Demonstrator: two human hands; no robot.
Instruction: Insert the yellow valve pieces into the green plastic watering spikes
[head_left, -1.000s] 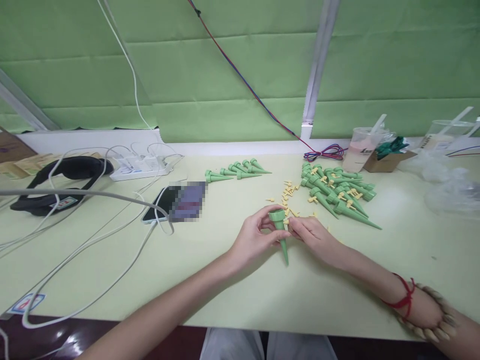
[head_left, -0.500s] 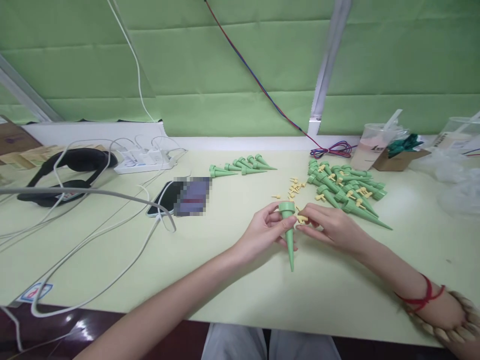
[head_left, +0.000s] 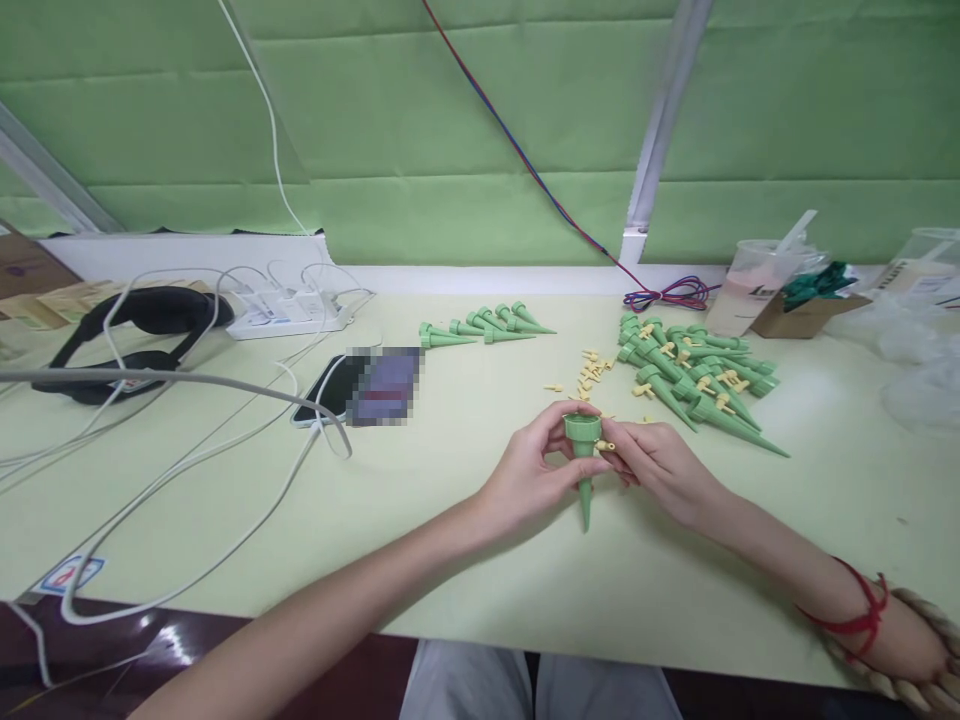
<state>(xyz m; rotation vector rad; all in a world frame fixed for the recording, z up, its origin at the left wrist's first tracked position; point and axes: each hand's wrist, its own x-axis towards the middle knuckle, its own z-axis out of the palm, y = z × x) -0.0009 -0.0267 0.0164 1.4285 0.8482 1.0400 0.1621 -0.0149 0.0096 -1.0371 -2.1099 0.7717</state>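
The green spike (head_left: 583, 462) stands nearly upright above the table (head_left: 450, 520), tip down, its middle hidden by the fingers. The left hand (head_left: 534, 470) grasps it below the wide rim. The right hand (head_left: 660, 462) pinches a small yellow peg (head_left: 606, 446) at the spike's side; how far in it sits cannot be told. The phone (head_left: 371, 385) screen is blurred out. Print on the cup (head_left: 742, 290) and the sticker (head_left: 73, 575) is unreadable.
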